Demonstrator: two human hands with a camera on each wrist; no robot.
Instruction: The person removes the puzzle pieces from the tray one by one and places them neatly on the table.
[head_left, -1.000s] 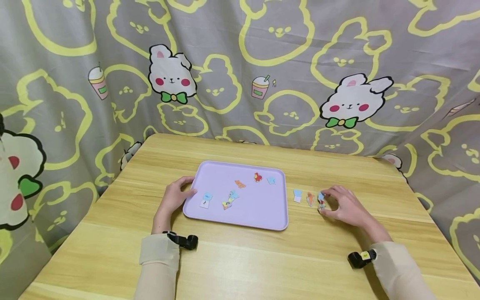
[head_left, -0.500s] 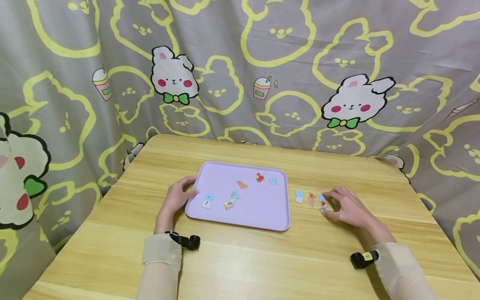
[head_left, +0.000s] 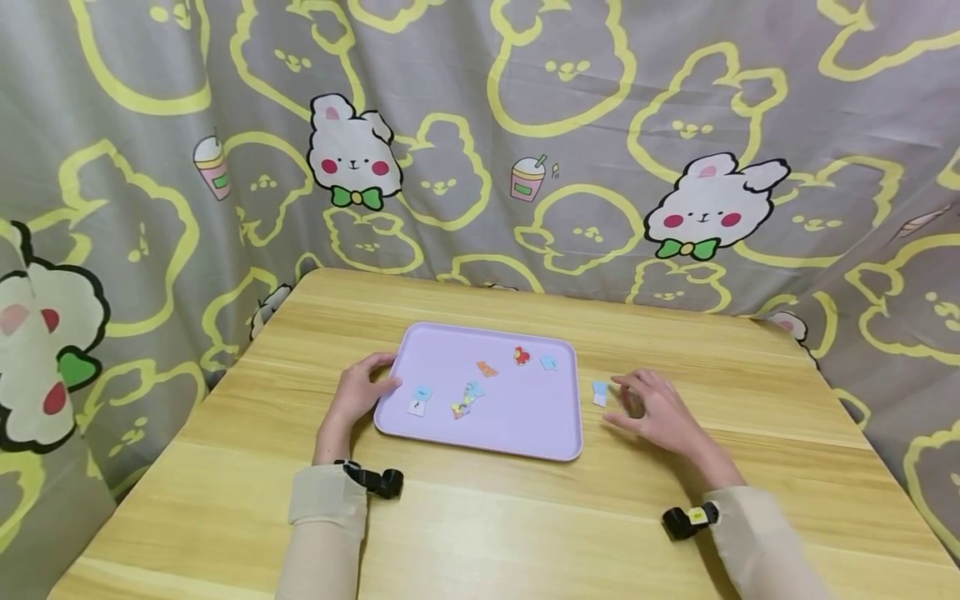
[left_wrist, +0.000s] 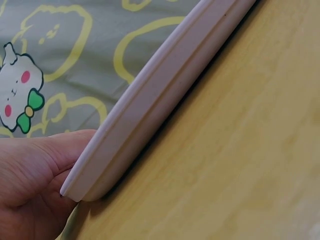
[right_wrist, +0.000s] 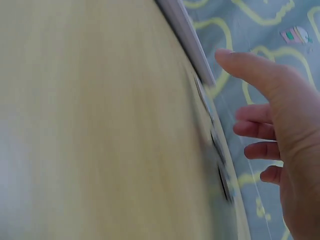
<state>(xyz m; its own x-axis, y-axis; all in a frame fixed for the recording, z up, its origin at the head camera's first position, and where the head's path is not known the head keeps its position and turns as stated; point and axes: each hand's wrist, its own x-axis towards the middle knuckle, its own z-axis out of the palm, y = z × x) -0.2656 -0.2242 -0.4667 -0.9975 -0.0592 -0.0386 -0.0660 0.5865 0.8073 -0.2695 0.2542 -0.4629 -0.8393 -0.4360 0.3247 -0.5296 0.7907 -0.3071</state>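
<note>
My left hand (head_left: 358, 387) grips the left side of the lilac tray (head_left: 517, 425), its thumb over the rim. In the left wrist view this hand (left_wrist: 37, 180) is at the tray's lower corner, the tray wall (left_wrist: 150, 95) close above the table. My right hand (head_left: 656, 408) hovers just right of the tray with nothing between its spread thumb and fingers. By its fingertips lies a small flat blue-and-white picture piece (head_left: 600, 393). In the right wrist view the hand (right_wrist: 295, 120) is above the table, past several thin pieces (right_wrist: 205, 100) seen edge-on.
On the tray lie an orange piece (head_left: 487, 368), a red piece (head_left: 521, 356), a pale blue piece (head_left: 550, 363), a blue-and-white pair (head_left: 419, 401) and a multicoloured cluster (head_left: 468, 401). The wooden table (head_left: 480, 525) backs onto a patterned curtain (head_left: 450, 192).
My right hand has let go of the rightmost piece and moved left, now covering the pieces right of the blue-and-white one. My left hand keeps its hold on the tray.
</note>
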